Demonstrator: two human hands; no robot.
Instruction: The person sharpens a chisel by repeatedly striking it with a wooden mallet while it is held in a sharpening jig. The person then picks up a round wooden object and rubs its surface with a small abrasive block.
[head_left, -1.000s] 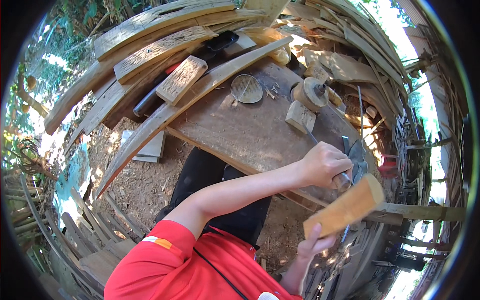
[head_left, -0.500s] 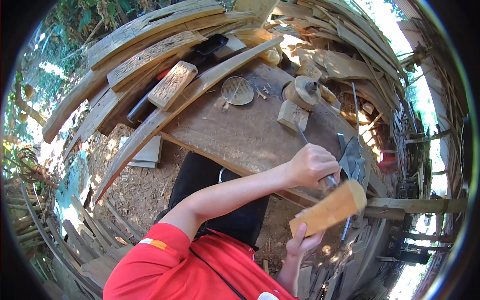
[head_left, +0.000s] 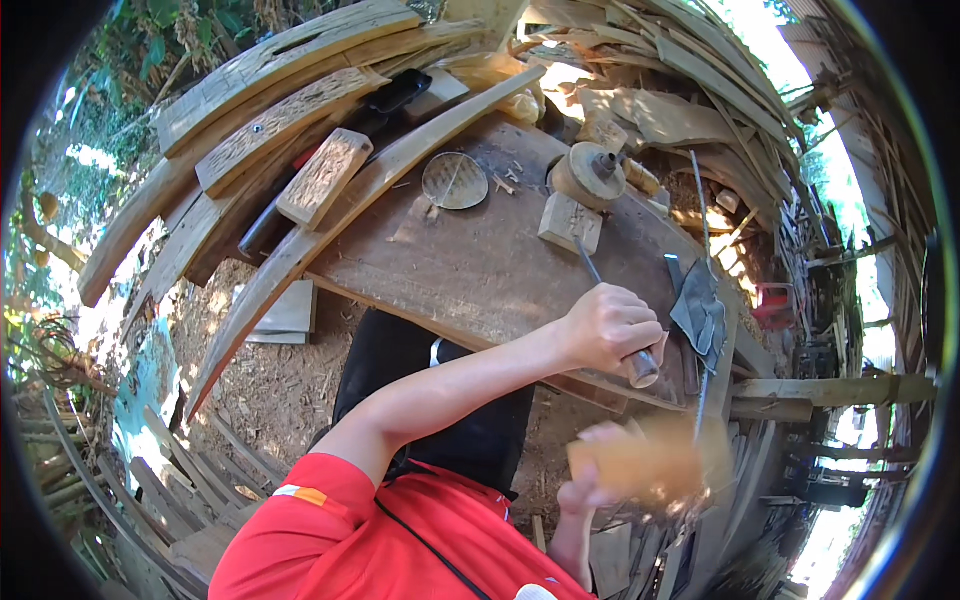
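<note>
My left hand (head_left: 612, 326) is wrapped around a chisel (head_left: 641, 370), the butt of its handle sticking out below the fist. The chisel's thin metal shaft points up and away, its tip at a small pale wooden block (head_left: 570, 224) on the workbench (head_left: 450, 270). In my right hand (head_left: 588, 485) is a thick orange-brown piece of wood (head_left: 650, 460), smeared by motion and apart from the chisel handle. Just behind the small block stands a round wooden piece (head_left: 588, 176) with a dark knob on top.
A shallow round dish (head_left: 455, 181) lies on the bench among wood chips. A long curved plank (head_left: 370, 195) crosses the bench's left side, beside a rough block (head_left: 325, 178). Grey cloth (head_left: 700, 315) lies at the right edge. Stacked boards (head_left: 290, 65) fill the far left.
My right hand has swung the piece of wood down and away from the chisel's butt. My left hand keeps the chisel at the small block. The whole view has shifted slightly.
</note>
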